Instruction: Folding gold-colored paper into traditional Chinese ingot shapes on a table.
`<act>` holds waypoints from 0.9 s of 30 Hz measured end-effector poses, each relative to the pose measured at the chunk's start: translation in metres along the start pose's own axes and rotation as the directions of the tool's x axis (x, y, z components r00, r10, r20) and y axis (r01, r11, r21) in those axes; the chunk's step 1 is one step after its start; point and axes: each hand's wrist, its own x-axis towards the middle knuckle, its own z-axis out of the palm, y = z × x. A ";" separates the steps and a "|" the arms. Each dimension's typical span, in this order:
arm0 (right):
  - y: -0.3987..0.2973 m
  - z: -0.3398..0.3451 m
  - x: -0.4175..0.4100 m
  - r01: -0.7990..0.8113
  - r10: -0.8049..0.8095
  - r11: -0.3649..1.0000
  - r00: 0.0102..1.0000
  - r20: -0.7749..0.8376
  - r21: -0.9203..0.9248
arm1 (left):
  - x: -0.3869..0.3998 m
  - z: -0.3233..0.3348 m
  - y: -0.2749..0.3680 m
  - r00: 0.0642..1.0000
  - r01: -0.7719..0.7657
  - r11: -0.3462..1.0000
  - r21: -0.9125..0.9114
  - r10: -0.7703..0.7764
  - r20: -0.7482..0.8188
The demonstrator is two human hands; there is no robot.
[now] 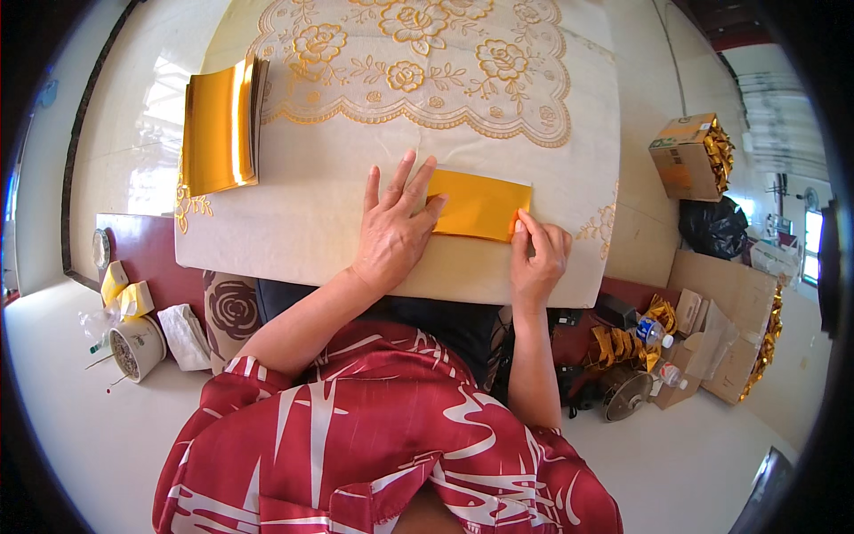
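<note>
A rectangular sheet of gold foil paper [477,203] lies flat on the cloth-covered table [300,233], with a thin pale strip along its far edge. My left hand [397,227] rests palm down with fingers spread, its thumb and index finger over the sheet's left end. At the sheet's near right corner, my right hand [544,250] pinches the paper between thumb and fingers. Whether the sheet is folded or a single layer, I cannot tell. A thick stack of larger gold foil sheets [217,130] sits at the table's left side.
An embroidered floral pattern [413,73] covers the table's far part. On the right stand a cardboard box [684,153] of gold paper pieces, a black plastic bag [714,227] and a larger carton [720,314]. A white bucket [140,347] is at left, plastic bottles [650,332] at right.
</note>
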 end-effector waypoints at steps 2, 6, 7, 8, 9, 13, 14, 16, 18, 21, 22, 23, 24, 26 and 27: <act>-0.001 0.001 0.000 0.010 -0.010 1.000 1.000 -0.013 0.001 | 0.003 0.000 0.001 1.000 -0.029 0.999 0.021 0.029 -0.006; -0.001 0.002 -0.001 0.005 -0.005 1.000 1.000 -0.025 0.010 | 0.015 -0.003 0.004 0.995 -0.091 0.993 0.069 0.089 0.042; 0.000 0.002 -0.001 0.007 -0.007 1.000 1.000 -0.027 0.010 | 0.017 -0.004 0.006 0.995 -0.092 0.993 0.070 0.089 0.040; 0.000 0.002 -0.001 0.009 -0.010 1.000 1.000 -0.027 -0.011 | 0.019 -0.004 0.008 0.994 -0.088 0.993 0.079 0.082 0.071; 0.000 0.001 -0.001 0.012 -0.012 0.999 1.000 -0.026 -0.030 | 0.021 -0.005 0.012 0.992 -0.083 0.993 0.089 0.074 0.103; -0.002 0.001 -0.001 0.019 -0.020 0.999 0.999 -0.029 -0.036 | 0.025 -0.002 0.031 0.995 0.008 0.999 0.043 -0.012 0.099; -0.001 0.002 -0.002 0.023 -0.024 0.999 0.999 -0.026 -0.042 | 0.025 0.001 0.035 0.994 0.052 0.996 0.071 -0.058 0.096; 0.001 0.004 -0.003 0.028 -0.029 0.998 0.999 -0.027 -0.051 | 0.022 0.005 0.036 0.991 0.093 0.991 0.097 -0.101 0.090; 0.001 0.005 -0.003 0.023 -0.025 0.999 0.999 -0.040 -0.044 | 0.021 0.009 0.034 0.989 0.127 0.990 0.063 -0.131 0.062; -0.001 0.003 -0.003 0.037 -0.040 0.997 0.998 -0.051 -0.069 | 0.017 0.008 0.030 0.990 0.120 0.993 0.016 -0.121 0.071; -0.001 0.004 -0.003 0.039 -0.043 0.997 0.998 -0.054 -0.069 | 0.016 0.008 0.029 0.991 0.119 0.993 0.016 -0.120 0.067; 0.000 0.004 -0.004 0.035 -0.039 0.997 0.998 -0.057 -0.070 | 0.015 0.009 0.028 0.991 0.114 0.993 0.009 -0.115 0.064; 0.000 0.005 -0.004 0.031 -0.036 0.997 0.998 -0.059 -0.071 | 0.013 0.009 0.027 0.992 0.110 0.994 0.003 -0.110 0.060; -0.001 0.003 -0.004 0.023 -0.027 0.997 0.998 -0.056 -0.074 | 0.013 0.012 0.026 0.992 0.109 0.994 0.017 -0.110 0.058; -0.002 0.002 -0.004 0.011 -0.015 0.997 0.999 -0.052 -0.078 | 0.013 0.013 0.027 0.992 0.107 0.994 0.031 -0.109 0.060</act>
